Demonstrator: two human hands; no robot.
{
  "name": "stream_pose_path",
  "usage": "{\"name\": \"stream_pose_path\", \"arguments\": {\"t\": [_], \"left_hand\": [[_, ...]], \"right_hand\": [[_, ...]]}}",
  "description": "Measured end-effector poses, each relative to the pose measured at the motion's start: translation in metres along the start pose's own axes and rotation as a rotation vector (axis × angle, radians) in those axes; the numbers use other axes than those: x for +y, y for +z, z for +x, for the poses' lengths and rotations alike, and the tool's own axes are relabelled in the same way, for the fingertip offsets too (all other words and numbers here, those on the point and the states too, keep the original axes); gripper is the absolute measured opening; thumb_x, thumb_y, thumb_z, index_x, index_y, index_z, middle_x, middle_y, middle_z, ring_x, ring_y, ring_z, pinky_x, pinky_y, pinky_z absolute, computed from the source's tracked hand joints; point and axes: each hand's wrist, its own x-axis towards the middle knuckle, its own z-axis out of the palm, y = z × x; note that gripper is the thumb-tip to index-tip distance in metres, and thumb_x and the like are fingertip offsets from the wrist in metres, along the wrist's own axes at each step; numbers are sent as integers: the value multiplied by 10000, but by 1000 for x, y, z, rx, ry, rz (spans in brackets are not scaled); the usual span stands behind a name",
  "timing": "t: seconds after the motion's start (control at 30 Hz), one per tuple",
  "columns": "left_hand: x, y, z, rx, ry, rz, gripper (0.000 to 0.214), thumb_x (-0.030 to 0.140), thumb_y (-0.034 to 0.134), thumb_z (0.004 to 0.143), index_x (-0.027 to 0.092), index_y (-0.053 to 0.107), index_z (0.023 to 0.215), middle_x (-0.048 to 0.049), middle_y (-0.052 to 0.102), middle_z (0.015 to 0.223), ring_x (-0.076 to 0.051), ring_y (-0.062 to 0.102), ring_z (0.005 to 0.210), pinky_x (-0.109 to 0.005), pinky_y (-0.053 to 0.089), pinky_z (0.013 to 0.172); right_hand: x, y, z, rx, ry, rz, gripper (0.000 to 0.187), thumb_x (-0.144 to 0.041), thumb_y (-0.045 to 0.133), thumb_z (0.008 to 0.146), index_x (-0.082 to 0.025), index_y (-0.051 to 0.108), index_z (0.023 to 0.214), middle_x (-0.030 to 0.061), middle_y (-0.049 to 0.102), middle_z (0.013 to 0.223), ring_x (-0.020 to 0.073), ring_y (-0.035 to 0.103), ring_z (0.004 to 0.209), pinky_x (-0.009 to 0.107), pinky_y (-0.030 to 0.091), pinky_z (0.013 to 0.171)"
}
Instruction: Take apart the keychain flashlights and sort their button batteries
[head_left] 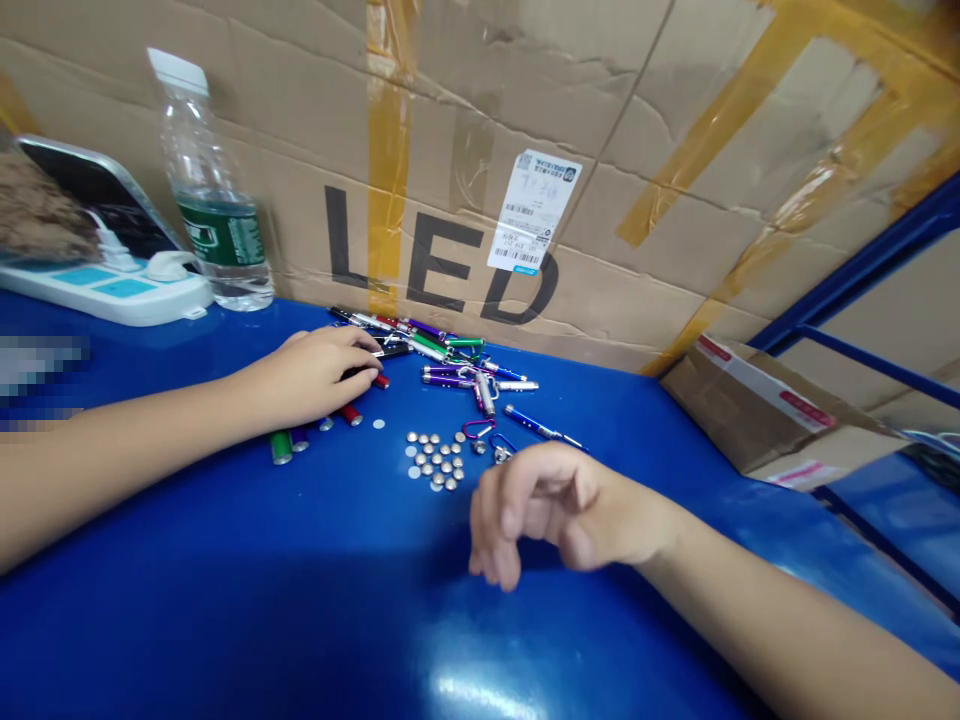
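My left hand reaches over the near left edge of a pile of small penlights in several colours. Its fingers are stretched and bent slightly down, with a gap to the thumb; a red tube lies by the thumb tip. Below that hand lie another red tube and a green tube. My right hand hovers above the table, fingers loosely curled, thumb apart, nothing seen in it. Just beyond it are silver button cells, a blue penlight and a magenta carabiner clip.
A large cardboard box marked LED stands along the back of the blue table. At left are a water bottle, a power strip and a phone. A small carton sits at right beside a blue metal frame.
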Motion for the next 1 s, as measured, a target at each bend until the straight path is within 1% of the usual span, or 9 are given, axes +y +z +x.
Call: {"name": "stream_pose_path", "arguments": {"t": [0.07,0.17,0.43,0.57,0.63,0.7,0.8,0.9,1.0], "left_hand": [[1,-1,-1,-9,2,13,478,435,324,912,234,740,1033,-70,592,1307,-267,549,1185,-447,417,1026],[4,-3,-1,-20,-8,11,447,413,346,916,233,737,1038,-69,588,1312,-262,541,1193,-441,406,1040],[6,-7,-5,-29,-9,-13,391,367,380,932,227,726,1050,-77,571,1327,-253,533,1205,-443,395,1051],[9,-13,-2,-33,-8,-26,360,355,402,931,218,714,1046,-70,608,1265,-232,559,1172,-410,418,1038],[10,-17,4,-28,-19,-24,347,347,408,926,201,700,1042,-70,645,1183,-216,592,1113,-378,446,1006],[11,-21,13,-14,-55,-12,329,352,421,912,190,687,1021,-72,675,1094,-215,626,1028,-361,482,938],[10,-24,28,-5,-117,0,322,378,446,890,190,676,1015,-76,701,1062,-233,649,962,-360,502,852],[8,-24,40,-39,-172,-38,330,397,487,869,179,670,1037,-70,716,1067,-225,656,944,-332,493,825],[5,-20,48,-119,-243,-96,343,402,592,807,162,658,1044,-64,729,1011,-209,663,883,-289,485,762]], "right_hand": [[-1,-1,-2,143,-43,-116,142,-317,699,843,-184,671,882,19,679,766,137,649,772,350,515,801],[-1,-1,0,213,-74,-209,122,-289,672,865,-171,645,843,9,665,752,121,639,758,308,511,747],[0,9,4,187,68,-313,152,-250,728,794,-154,610,794,14,636,790,93,606,736,248,478,683],[-1,11,4,174,123,-367,177,-212,754,738,-159,595,795,9,629,783,96,580,712,251,465,678],[-2,12,4,173,167,-403,189,-201,748,720,-163,576,788,5,622,778,101,570,712,262,464,690],[-3,14,5,166,211,-459,169,-188,715,719,-167,559,780,4,611,775,107,560,709,272,460,691],[-6,18,6,165,252,-539,130,-146,646,704,-178,534,763,2,597,769,118,541,700,283,447,672],[-8,21,6,152,287,-569,129,-90,571,681,-186,513,745,-1,597,760,126,535,701,288,436,669],[-8,21,7,147,303,-541,149,-64,517,660,-192,493,733,-9,584,738,125,524,688,285,424,655]]}}
